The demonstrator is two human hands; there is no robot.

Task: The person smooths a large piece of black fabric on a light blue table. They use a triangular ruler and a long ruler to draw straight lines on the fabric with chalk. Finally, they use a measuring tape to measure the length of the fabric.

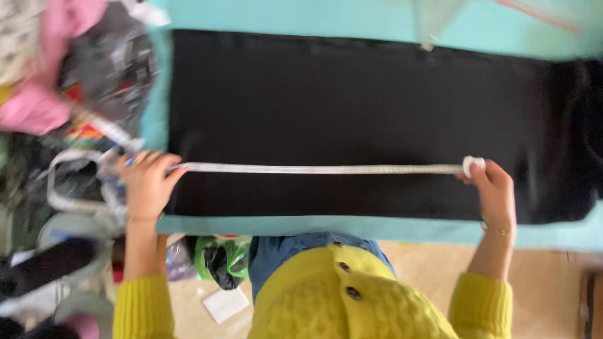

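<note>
From the head camera, a white measuring tape [320, 169] is stretched taut over a black cloth [352, 113], its long axis running left to right, parallel to the cloth's near edge. The left hand [147, 185] pinches one end at the cloth's left edge; the right hand [496, 191] is closed on the rolled end near the right side. The cloth lies on a turquoise table [377, 229], with piled clothing [56, 81] crowding the left and bare turquoise along the near and far edges.
</note>
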